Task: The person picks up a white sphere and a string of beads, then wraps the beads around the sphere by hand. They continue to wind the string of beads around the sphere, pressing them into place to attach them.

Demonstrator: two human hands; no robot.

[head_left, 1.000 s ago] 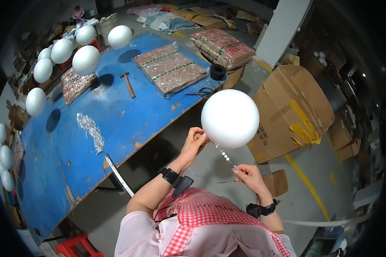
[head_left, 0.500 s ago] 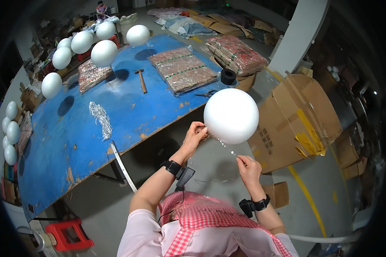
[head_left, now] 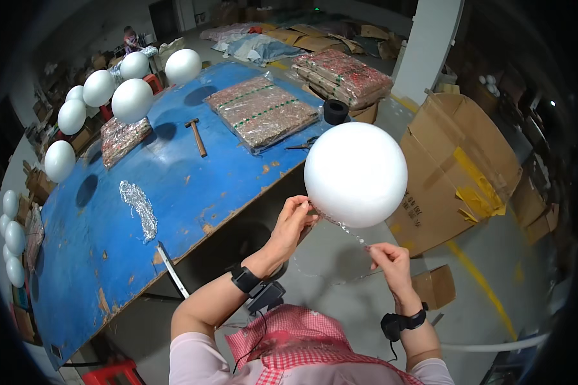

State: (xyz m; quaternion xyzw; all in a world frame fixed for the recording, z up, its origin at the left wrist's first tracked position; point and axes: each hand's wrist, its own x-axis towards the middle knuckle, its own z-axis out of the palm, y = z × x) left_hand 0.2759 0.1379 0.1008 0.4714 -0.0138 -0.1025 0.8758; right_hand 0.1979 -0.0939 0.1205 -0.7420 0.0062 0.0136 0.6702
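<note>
A large white ball [head_left: 356,174] hangs in front of me, just off the table's near edge; what holds it up does not show. Against its lower left side my left hand [head_left: 290,224] is closed, thumb and finger pinching a sparkling silver bead string [head_left: 353,235]. That string runs along the ball's underside to my right hand [head_left: 392,263], which pinches it below the ball. From there a thin length loops down between my hands. A bundle of similar silver strands [head_left: 139,210] lies on the blue table [head_left: 186,186] to the left.
More white balls [head_left: 132,101] hang over the table's far left. On the table are a hammer [head_left: 198,137], wrapped flat packs [head_left: 263,110], scissors [head_left: 300,145] and a black tape roll [head_left: 335,111]. A large cardboard box [head_left: 453,157] stands right; a red stool [head_left: 114,373] is lower left.
The view has shifted, and the ball looks larger and nearer. Both hands keep their pinch on the bead string; they appear slightly lower, the right one farther to the right.
</note>
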